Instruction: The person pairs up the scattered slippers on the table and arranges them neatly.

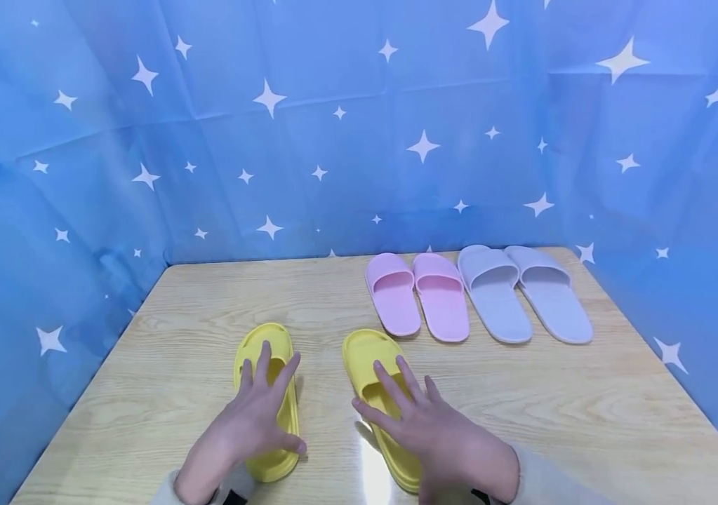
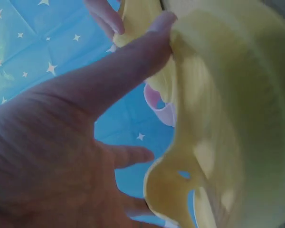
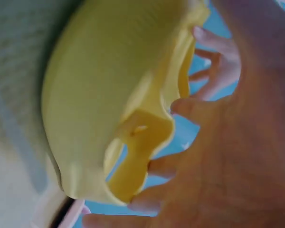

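Note:
Two yellow slippers lie apart on the wooden table in the head view, toes toward the back. Over the left yellow slipper (image 1: 275,335) spreads my left hand (image 1: 250,424), its thumb reaching past the right edge. In the left wrist view the thumb tip is right at the rim of that slipper (image 2: 256,118). My right hand (image 1: 437,438) hovers with fingers fanned across the right yellow slipper (image 1: 363,348), which points slightly left. Seen from the right wrist, its fingertips come close to the upper of this slipper (image 3: 99,104). Parts of both footbeds are hidden by the hands.
A pair of pink slippers, the left one (image 1: 393,298) beside the right one (image 1: 443,301), lies at the back. Right of them sit two grey slippers, one (image 1: 500,308) and another (image 1: 557,305). A blue star-patterned cloth (image 1: 333,161) hangs behind the table (image 1: 163,365).

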The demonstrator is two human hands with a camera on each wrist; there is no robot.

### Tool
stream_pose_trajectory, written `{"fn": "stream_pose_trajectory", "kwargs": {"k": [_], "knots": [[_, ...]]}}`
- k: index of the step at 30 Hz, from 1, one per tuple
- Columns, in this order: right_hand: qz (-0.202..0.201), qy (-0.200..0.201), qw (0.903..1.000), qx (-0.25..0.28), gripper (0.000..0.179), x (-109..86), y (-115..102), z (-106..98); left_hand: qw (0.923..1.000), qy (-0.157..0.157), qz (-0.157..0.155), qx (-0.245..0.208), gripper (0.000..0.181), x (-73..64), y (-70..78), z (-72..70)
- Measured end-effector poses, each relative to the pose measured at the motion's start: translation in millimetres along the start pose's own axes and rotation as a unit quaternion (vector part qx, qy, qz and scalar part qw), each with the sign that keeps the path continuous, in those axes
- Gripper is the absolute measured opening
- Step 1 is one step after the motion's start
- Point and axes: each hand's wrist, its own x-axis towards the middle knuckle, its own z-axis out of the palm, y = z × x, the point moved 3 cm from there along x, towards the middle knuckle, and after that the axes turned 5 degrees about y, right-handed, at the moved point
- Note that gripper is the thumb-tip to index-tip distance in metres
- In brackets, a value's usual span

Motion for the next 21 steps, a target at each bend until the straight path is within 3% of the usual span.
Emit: {"fn": "stream_pose_trajectory", "kwargs": {"k": [3, 11, 21], "knots": [[-0.008, 0.006, 0.9997, -0.022, 0.144, 1.7, -3.2, 1.6, 0.9999, -0.003, 0.009, -0.014, 0.135, -2.1, -2.2, 1.5], [-0.025, 0.027, 0.9993, -0.011, 0.141, 11.3, -7.0, 2.6, 0.9999, -0.005, 0.001, -0.013, 0.138, -6.2, -8.6, -0.1], [0.0, 0.028, 0.9991, -0.031, 0.133, 48.5, -6.6, 0.5, 0.9997, -0.015, 0.013, 0.013, 0.135, 8.8, -6.2, -6.2]]}}
